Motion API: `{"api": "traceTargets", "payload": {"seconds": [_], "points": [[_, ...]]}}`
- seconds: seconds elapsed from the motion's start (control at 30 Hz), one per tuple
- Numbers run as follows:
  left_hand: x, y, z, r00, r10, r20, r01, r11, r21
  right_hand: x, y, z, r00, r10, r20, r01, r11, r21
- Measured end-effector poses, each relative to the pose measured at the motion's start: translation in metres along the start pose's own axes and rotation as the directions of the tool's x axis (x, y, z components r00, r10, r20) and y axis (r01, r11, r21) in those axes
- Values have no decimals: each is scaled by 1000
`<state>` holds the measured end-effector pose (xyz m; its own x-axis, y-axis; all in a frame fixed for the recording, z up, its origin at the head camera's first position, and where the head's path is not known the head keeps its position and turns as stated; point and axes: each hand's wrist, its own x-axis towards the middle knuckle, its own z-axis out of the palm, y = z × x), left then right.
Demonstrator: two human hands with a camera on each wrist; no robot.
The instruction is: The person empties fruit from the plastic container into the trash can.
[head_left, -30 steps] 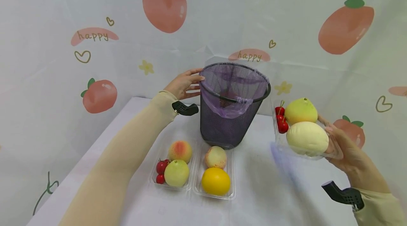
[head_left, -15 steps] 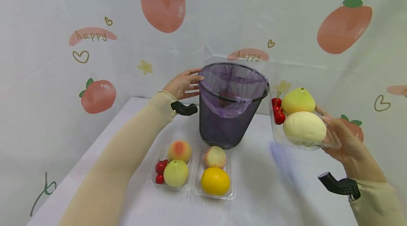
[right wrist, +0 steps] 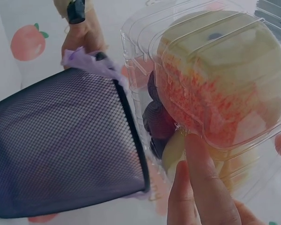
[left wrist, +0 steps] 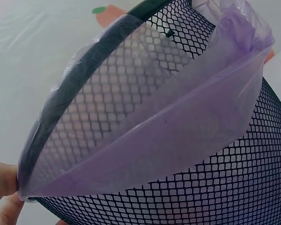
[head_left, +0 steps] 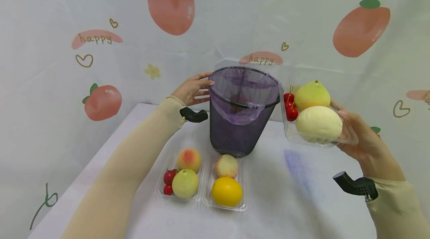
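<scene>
A black mesh trash bin with a purple bag over its rim stands at the back of the table. My left hand touches the rim's left side with extended fingers; in the left wrist view a few fingertips show beside it. To the right, my right hand grips a clear plastic box, tilted and raised above the table. In it are red cherries, a yellow-green fruit and a pale cream fruit. From below, the right wrist view shows red-speckled skin through the box.
Two more clear boxes sit before the bin. The left box holds a peach, a green fruit and small red fruits. The right box holds a pale peach and a yellow fruit. A printed cloth hangs behind.
My right hand has lifted the box of fruit higher and slightly leftward, nearer the bin's rim. My left hand has stayed at the bin's rim.
</scene>
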<state>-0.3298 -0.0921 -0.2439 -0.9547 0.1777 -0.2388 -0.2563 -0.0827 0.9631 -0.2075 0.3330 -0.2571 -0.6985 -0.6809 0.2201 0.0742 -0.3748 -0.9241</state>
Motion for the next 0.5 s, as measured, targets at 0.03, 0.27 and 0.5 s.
{"api": "traceTargets", "payload": {"seconds": [0.03,0.27,0.5], "points": [[0,0,0,1000,-1,-2,1,1000,4,2,-1,-1,1000,-6,22,7,1000,-18],[-1,-1,0,1000,10,4,-10,1000,10,8,-9,-2,1000,-30,-2,29,997,-65],[-1,0,0,1000,8,8,-8,1000,6,17,-15,2,999,-41,-22,42,998,37]]}}
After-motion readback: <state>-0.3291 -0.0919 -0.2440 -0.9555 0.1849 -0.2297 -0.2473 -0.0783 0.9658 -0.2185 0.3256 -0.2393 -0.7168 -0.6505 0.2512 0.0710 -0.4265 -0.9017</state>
